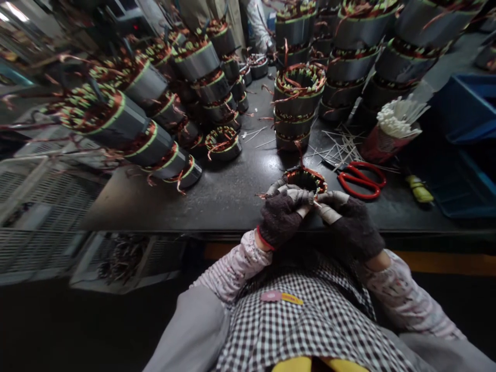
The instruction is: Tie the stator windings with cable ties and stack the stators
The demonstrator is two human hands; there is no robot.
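A motor stator [306, 178] with copper windings and pale green slot liners stands near the table's front edge. My left hand [284, 206], in a dark fingerless glove with taped fingers, is closed on the stator's near left rim. My right hand [346, 217], gloved and taped alike, pinches at the near right of the same rim, close to a short copper-coloured wire end. Both sets of fingertips nearly meet there; exactly what the right fingers pinch is too small to make out. Red-handled scissors [360, 180] lie just beyond my right hand.
Stacked stators [298, 108] rise behind the work, with more leaning stacks [155, 144] at the left. White sticks or ties fill a red cup [389, 132], and loose ones [341, 147] lie scattered. Blue bins [468, 113] stand right, beside a yellow-handled tool [419, 189]. Crates [39, 206] sit left.
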